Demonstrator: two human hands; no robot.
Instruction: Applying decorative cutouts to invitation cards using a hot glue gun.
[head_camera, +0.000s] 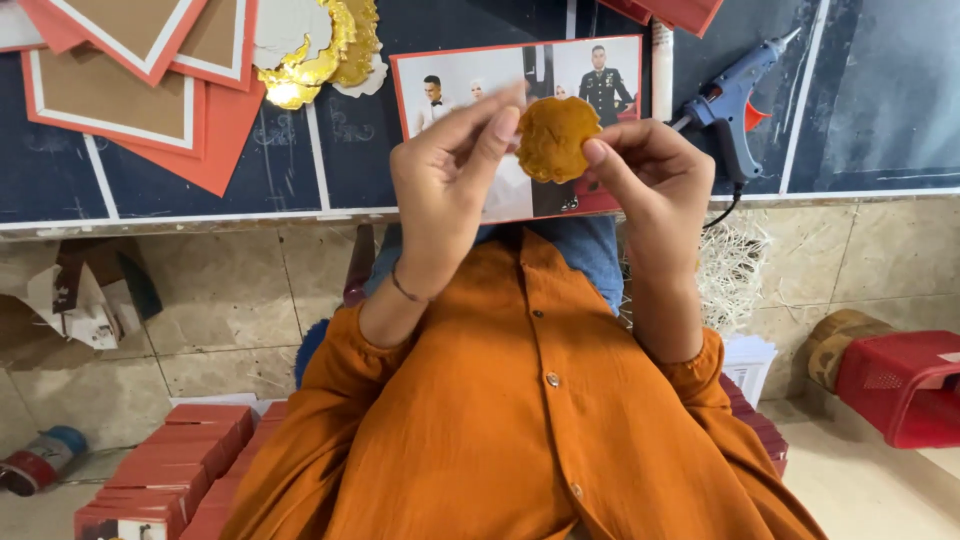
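Both my hands hold a round gold paper piece with a scalloped edge up in front of me. My left hand pinches its left rim with fingertips and thumb. My right hand grips its right rim. Behind the gold piece, a red-bordered photo card with people in formal dress lies on the dark work surface. My orange sleeves and shirt fill the lower middle of the view.
A blue glue gun lies right of the card. Red and brown framed cards and more gold scalloped pieces sit at the top left. Red boxes are stacked at the bottom left, and a red basket stands at the right.
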